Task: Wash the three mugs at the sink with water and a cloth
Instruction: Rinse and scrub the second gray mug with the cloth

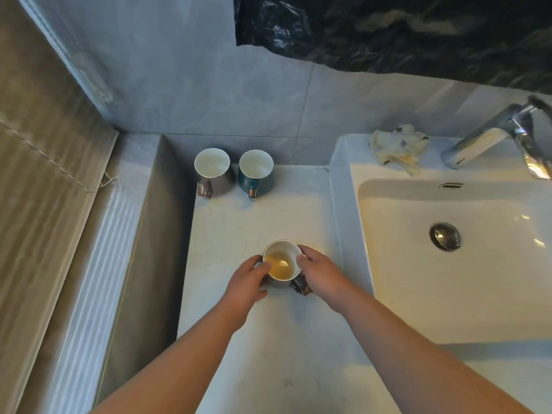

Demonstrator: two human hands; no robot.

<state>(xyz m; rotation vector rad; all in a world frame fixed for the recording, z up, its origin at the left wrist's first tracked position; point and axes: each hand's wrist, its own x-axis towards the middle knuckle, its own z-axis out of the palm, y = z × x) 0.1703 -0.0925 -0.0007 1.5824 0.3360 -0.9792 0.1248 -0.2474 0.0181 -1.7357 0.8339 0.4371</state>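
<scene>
Forearms rise from the bottom edge and meet at mid-frame, where the left hand point(246, 280) and the right hand point(318, 268) both hold one mug point(282, 264). The left fingers curl round its left wall with a fingertip at the rim; the right fingers wrap its right side just above the dark handle point(300, 285). A yellowish residue lies in its white inside. Whether it rests on the surface or is just lifted cannot be told.

This looks like the first mug being picked up, with no washing begun. The next move calls for carrying it level, rightward over the basin wall, then getting water running and fetching the cloth.

By size: the pale counter point(254, 219) fills the centre, and the white sink point(448, 294) takes the right half, well right of the hands, its basin looking dry. The chrome tap point(490, 135) stands upper right with no water visible. The crumpled cloth point(395, 147) lies on the sink's back ledge, just left of the tap. A grey mug point(212, 171) and a teal mug point(256, 173) stand upright side by side against the wall, above the hands.
</scene>
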